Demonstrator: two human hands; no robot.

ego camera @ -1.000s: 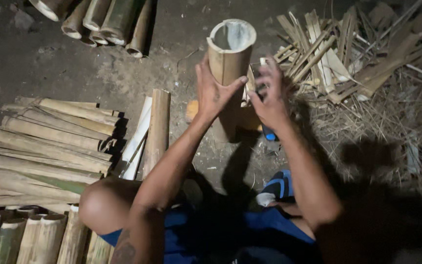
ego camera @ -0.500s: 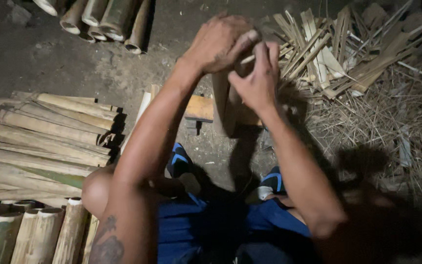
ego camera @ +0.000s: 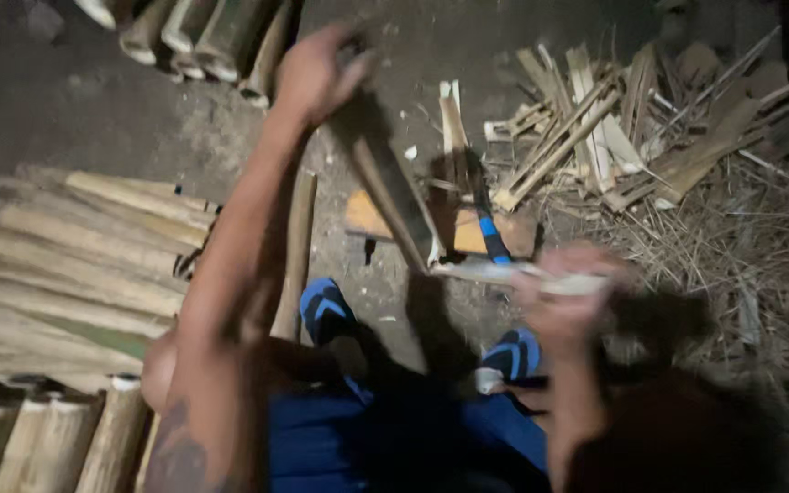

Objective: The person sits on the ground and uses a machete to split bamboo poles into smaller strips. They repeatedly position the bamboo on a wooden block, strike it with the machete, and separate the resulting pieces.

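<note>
Our left hand point(ego camera: 317, 73) is raised high, its fingers point(ego camera: 353, 68) curled over the top end of a long bamboo strip point(ego camera: 394, 196) that slants down toward the wooden block point(ego camera: 468, 233) on the dirt floor point(ego camera: 75, 119). Our right hand point(ego camera: 563, 297) is lower and nearer to us, fingers closed around the handle end of a pale blade point(ego camera: 481, 271) that lies roughly level, its tip meeting the lower end of the strip; motion blur keeps us from telling exactly how the edge sits against the bamboo. Just behind the block stands another split piece point(ego camera: 454, 137), upright and pale at the top. To do this well, we judge that the left hand should hold the strip steady and well above the cutting edge, while the right keeps the blade in line with the grain and away from our sandalled feet point(ego camera: 326, 310), which rest close in front of the block. To the left lie stacked bamboo halves point(ego camera: 75, 246) in a row, with round bamboo sections point(ego camera: 38, 438) nearer our knee and more sections point(ego camera: 203, 32) at the top edge. To the right, a loose heap of splints and shavings point(ego camera: 632, 137) spreads over the floor.
</note>
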